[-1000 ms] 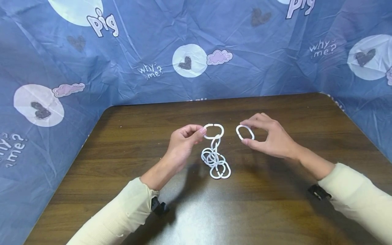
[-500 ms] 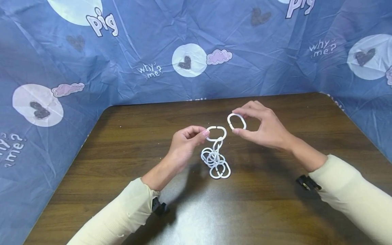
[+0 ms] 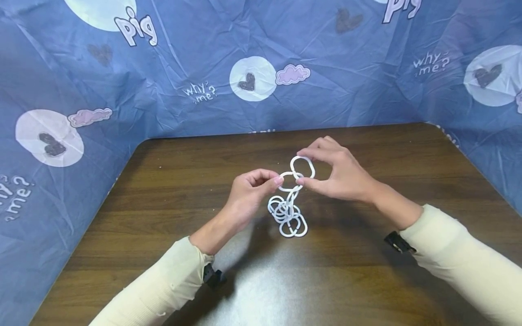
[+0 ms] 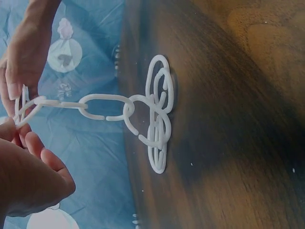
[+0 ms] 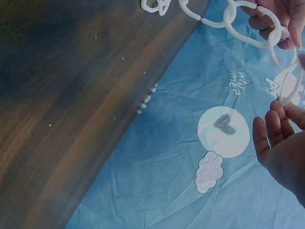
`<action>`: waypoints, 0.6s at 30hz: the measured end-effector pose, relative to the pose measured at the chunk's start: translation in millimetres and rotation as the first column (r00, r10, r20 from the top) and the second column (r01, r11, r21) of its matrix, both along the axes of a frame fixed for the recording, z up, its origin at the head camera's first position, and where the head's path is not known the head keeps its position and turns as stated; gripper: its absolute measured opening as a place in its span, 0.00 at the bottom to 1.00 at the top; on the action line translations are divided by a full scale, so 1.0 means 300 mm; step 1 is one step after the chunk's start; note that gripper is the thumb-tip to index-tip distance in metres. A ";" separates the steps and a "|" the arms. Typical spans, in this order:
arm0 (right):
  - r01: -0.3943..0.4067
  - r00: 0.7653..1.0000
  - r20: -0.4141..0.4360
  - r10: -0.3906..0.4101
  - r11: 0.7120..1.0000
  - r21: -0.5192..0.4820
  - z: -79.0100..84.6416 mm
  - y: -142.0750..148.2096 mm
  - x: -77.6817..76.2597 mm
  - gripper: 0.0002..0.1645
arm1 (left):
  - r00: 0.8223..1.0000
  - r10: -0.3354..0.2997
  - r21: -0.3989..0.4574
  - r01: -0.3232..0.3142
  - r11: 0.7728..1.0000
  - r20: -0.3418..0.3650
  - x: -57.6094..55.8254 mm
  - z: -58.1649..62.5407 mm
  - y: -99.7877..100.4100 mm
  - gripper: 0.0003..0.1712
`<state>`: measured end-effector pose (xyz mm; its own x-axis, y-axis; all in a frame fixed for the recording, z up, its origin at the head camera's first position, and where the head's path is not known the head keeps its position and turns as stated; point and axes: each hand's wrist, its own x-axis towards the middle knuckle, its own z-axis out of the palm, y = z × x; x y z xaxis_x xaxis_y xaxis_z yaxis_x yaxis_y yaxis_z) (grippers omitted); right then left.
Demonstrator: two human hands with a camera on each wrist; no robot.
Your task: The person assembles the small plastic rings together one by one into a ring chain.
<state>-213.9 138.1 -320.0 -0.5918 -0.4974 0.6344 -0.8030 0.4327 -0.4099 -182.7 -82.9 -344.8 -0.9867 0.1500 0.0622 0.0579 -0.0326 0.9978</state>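
In the head view my left hand [image 3: 249, 195] pinches the top link of a white plastic chain [image 4: 107, 97] between thumb and fingers. From that link the chain hangs down, and its lower links lie heaped on the table. My right hand [image 3: 344, 174] holds a single white oval link [image 3: 313, 170] at its two ends, between thumb and fingers. This single link overlaps the chain's top link in the head view. Narrow gaps show in several of the links in the left wrist view. The fingertips partly hide where the two upper links meet.
The brown wood-grain table [image 3: 155, 235] has rounded back corners. A blue printed sheet [image 3: 326, 104] hangs behind it and along both sides. Black wrist straps show at the left sleeve [image 3: 163, 280] and the right sleeve [image 3: 456, 253].
My right hand has moved left with the single link, which now overlaps the chain's top link. My left hand has shifted slightly right with the top link. The heaped links stay in place.
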 end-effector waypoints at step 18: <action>0.036 0.999 -0.003 -0.036 0.981 0.193 -0.002 0.005 0.020 0.28 | 1.000 -0.002 -0.033 0.001 0.999 -0.024 0.002 -0.001 0.003 0.08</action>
<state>-207.8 139.5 -320.5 -0.6119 -0.5886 0.5284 -0.7852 0.5326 -0.3160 -182.0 -82.0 -345.3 -0.9848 0.1537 0.0813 0.0823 0.0001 0.9966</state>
